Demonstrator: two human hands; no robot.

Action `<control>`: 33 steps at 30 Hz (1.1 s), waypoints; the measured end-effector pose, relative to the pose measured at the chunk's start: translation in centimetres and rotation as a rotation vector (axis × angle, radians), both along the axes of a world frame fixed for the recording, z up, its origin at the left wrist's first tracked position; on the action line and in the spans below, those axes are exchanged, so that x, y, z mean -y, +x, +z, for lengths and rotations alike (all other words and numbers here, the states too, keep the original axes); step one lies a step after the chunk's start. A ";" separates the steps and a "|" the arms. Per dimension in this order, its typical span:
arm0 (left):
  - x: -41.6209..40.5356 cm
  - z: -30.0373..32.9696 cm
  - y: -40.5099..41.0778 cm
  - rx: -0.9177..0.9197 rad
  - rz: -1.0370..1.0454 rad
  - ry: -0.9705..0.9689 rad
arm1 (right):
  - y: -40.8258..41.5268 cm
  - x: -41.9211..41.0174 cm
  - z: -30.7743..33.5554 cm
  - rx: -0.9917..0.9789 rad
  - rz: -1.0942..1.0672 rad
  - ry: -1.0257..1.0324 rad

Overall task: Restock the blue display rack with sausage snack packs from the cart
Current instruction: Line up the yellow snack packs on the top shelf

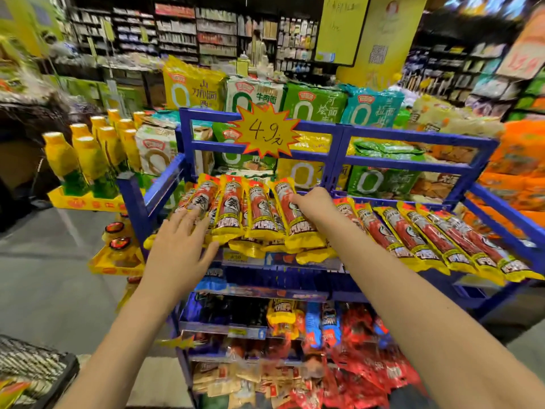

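Both hands were on the top shelf of the blue display rack, working the left-hand stack of sausage snack packs. These yellow-and-red packs lay side by side, their long axes running front to back, yellow ends hanging over the front lip. A second row of the same packs fanned off to the right along the same shelf.

The left hand lay flat with fingers spread and straight, pressing down on the leftmost packs and gripping nothing. The right hand reached further in and rested on the rightmost pack of the stack; its fingers seemed curled over it, though blur made it hard to say whether they held it.

The stack sat directly ahead of both hands, the right hand nearer its far end. Squaring the stack would likely mean sliding packs along their long axis. A basket edge, possibly the cart, showed at lower left.
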State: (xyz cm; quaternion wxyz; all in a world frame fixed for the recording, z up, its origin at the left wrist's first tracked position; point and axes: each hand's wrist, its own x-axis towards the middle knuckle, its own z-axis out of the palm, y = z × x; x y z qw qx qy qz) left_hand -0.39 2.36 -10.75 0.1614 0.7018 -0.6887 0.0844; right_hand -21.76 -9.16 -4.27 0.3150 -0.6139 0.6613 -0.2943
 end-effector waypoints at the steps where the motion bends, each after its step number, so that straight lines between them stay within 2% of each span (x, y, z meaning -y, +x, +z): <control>1: 0.0 -0.2 0.0 0.002 -0.002 -0.004 | 0.3 0.3 -0.2 -0.045 0.013 0.001; 7: -0.2 -0.5 0.2 0.005 -0.003 -0.015 | 0.2 -0.6 -0.3 -0.313 0.144 0.042; 13: -0.3 -0.2 0.1 -0.010 -0.015 -0.009 | 0.4 -0.7 -1.7 -0.332 0.079 -0.069; 17: -0.7 0.9 0.2 -0.102 -0.027 0.015 | 0.1 -1.1 -1.5 -0.443 0.082 -0.131; 21: -3.2 2.7 0.6 -0.143 0.073 -0.019 | 0.0 -4.0 0.4 -0.475 0.101 -0.322; 24: -7.1 3.6 1.0 -0.148 0.208 0.009 | 2.0 -7.6 1.9 -0.493 0.238 -0.531; 28: -14.9 2.6 2.4 -0.175 0.421 0.025 | 6.2 -13.4 0.6 -0.327 0.586 -0.742; 30: -18.9 1.1 3.2 -0.193 0.517 0.058 | 8.8 -16.0 -1.8 -0.289 0.775 -0.755; 33: -25.5 -2.5 4.8 -0.166 0.627 0.149 | 13.2 -20.3 -6.6 -0.331 1.026 -0.647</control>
